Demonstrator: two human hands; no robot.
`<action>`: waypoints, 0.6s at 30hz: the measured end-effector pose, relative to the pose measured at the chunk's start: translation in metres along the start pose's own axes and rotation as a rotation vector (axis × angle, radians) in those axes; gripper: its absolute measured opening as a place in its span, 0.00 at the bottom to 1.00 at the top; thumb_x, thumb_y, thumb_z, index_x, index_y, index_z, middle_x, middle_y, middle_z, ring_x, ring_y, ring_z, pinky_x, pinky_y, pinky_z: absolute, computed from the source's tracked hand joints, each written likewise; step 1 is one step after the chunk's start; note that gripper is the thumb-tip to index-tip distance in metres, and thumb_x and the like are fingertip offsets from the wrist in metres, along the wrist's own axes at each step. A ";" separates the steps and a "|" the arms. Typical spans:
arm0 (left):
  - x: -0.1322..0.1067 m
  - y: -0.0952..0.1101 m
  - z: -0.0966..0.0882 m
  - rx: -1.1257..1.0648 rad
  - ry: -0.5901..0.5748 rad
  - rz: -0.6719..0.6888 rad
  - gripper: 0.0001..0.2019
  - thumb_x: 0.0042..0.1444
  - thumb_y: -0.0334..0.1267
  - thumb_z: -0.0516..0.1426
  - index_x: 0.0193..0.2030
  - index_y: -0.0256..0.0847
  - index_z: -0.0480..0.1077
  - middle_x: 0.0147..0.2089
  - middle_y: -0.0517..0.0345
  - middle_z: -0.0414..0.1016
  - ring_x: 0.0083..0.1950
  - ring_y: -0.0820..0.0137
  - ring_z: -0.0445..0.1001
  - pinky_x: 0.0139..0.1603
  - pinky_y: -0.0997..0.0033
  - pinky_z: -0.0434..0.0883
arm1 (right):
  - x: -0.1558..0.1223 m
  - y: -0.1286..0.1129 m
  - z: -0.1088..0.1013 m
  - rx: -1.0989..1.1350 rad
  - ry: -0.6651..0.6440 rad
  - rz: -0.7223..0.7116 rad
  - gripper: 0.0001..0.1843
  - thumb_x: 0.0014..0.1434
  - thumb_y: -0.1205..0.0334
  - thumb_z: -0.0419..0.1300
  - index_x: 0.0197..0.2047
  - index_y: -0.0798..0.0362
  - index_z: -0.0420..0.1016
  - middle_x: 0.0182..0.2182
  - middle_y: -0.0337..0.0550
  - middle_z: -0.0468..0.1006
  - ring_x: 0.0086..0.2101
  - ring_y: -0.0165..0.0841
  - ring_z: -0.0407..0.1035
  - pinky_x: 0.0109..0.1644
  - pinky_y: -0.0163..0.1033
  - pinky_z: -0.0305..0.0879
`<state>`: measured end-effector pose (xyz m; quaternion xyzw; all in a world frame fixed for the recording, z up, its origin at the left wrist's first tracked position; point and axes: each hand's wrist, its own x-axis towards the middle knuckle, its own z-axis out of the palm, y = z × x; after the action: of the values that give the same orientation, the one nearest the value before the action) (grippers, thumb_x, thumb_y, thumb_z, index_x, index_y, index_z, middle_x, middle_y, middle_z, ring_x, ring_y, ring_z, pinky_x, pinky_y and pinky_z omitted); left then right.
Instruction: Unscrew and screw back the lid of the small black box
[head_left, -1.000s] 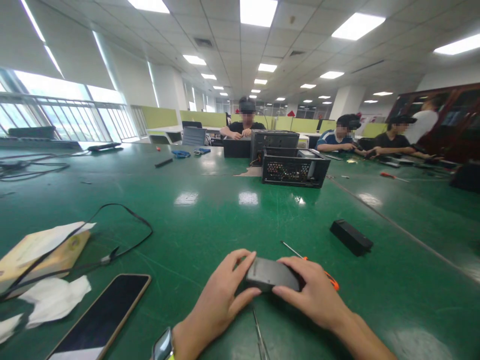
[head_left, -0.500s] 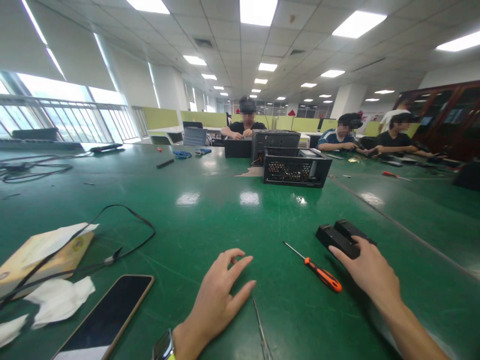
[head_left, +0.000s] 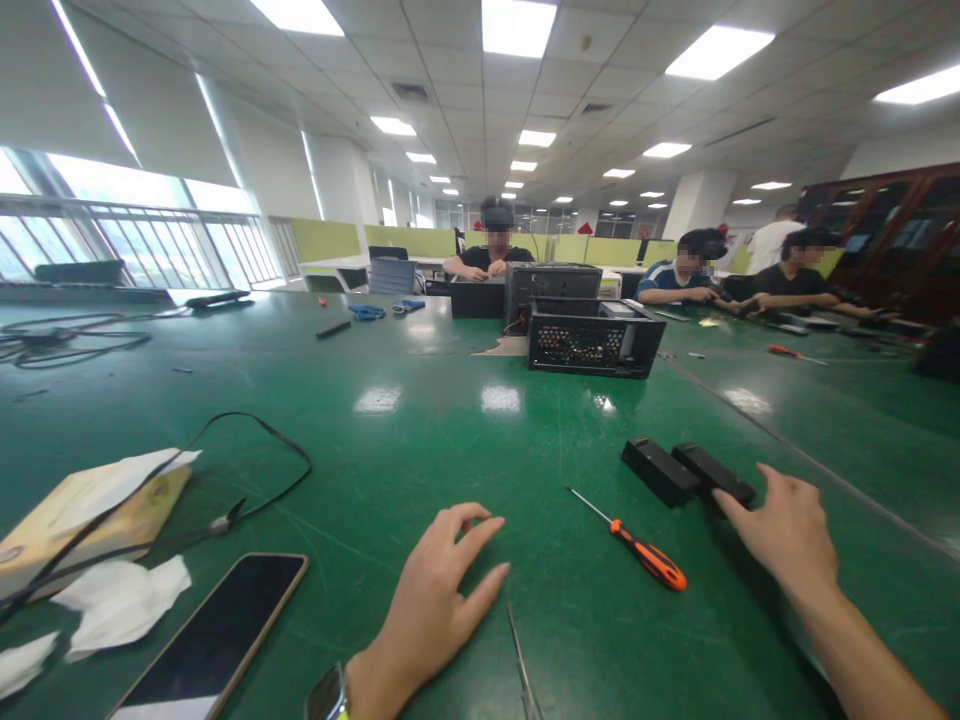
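Observation:
My left hand (head_left: 450,580) rests on the green table with its fingers loosely bent and apart, holding nothing. Just right of its wrist lies a thin pointed metal tool (head_left: 523,665), cut off by the lower edge. My right hand (head_left: 787,525) is open at the near end of a black rectangular block (head_left: 712,472); whether the thumb touches it I cannot tell. A second black block (head_left: 658,470) lies beside the first, to its left. Between my hands is an orange-and-black screwdriver (head_left: 651,556), its shaft pointing away from me.
On the left are a phone (head_left: 217,630), crumpled tissue (head_left: 120,600), a tissue pack (head_left: 142,495) and a black cable (head_left: 289,440). Farther back stands an open computer case (head_left: 592,340). Several people sit around the table, one person (head_left: 495,250) directly opposite.
My right hand has moved right, off the left block to the end of the right one. The two blocks now lie farther apart, the left one shifted slightly left. My left hand stays put.

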<state>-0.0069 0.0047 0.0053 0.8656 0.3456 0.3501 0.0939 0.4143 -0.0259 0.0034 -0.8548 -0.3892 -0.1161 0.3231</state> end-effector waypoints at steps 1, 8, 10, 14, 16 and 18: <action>0.000 0.000 0.000 0.002 0.000 0.001 0.17 0.62 0.36 0.57 0.57 0.43 0.68 0.54 0.46 0.69 0.53 0.58 0.71 0.52 0.56 0.73 | 0.004 0.004 0.001 0.021 -0.012 0.009 0.32 0.48 0.41 0.59 0.47 0.57 0.76 0.42 0.61 0.75 0.42 0.56 0.71 0.40 0.54 0.68; -0.001 0.001 0.004 0.016 0.012 -0.029 0.24 0.61 0.39 0.59 0.63 0.44 0.62 0.57 0.46 0.68 0.56 0.57 0.71 0.55 0.55 0.72 | -0.046 -0.054 -0.001 0.280 -0.117 -0.201 0.33 0.52 0.38 0.57 0.52 0.54 0.73 0.44 0.50 0.79 0.38 0.42 0.75 0.44 0.44 0.71; -0.001 0.000 0.006 0.014 0.003 -0.053 0.32 0.59 0.41 0.61 0.68 0.45 0.56 0.60 0.45 0.66 0.59 0.55 0.69 0.58 0.53 0.71 | -0.081 -0.089 -0.003 0.440 -0.409 -0.436 0.27 0.56 0.44 0.60 0.55 0.50 0.72 0.49 0.46 0.78 0.44 0.40 0.74 0.48 0.40 0.71; -0.001 -0.002 0.009 0.016 -0.044 -0.098 0.35 0.56 0.41 0.64 0.68 0.45 0.56 0.60 0.46 0.69 0.58 0.54 0.69 0.57 0.49 0.70 | -0.130 -0.136 -0.011 0.561 -0.653 -0.604 0.28 0.58 0.55 0.61 0.60 0.52 0.67 0.53 0.50 0.76 0.48 0.41 0.73 0.53 0.45 0.68; 0.000 -0.002 0.008 0.002 -0.073 -0.113 0.27 0.56 0.42 0.64 0.61 0.44 0.64 0.55 0.47 0.73 0.54 0.55 0.71 0.54 0.50 0.72 | -0.139 -0.144 -0.017 0.589 -0.610 -0.630 0.25 0.59 0.56 0.60 0.58 0.52 0.68 0.52 0.51 0.76 0.46 0.40 0.73 0.52 0.44 0.68; 0.002 0.000 0.007 -0.024 -0.076 -0.129 0.22 0.57 0.42 0.63 0.57 0.43 0.67 0.52 0.48 0.74 0.52 0.56 0.73 0.52 0.51 0.72 | -0.144 -0.147 -0.023 0.540 -0.639 -0.683 0.18 0.57 0.55 0.61 0.50 0.51 0.71 0.43 0.46 0.80 0.39 0.38 0.74 0.45 0.41 0.68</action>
<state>-0.0016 0.0069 0.0012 0.8528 0.3928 0.3144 0.1396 0.2102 -0.0543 0.0236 -0.5590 -0.7398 0.1555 0.3407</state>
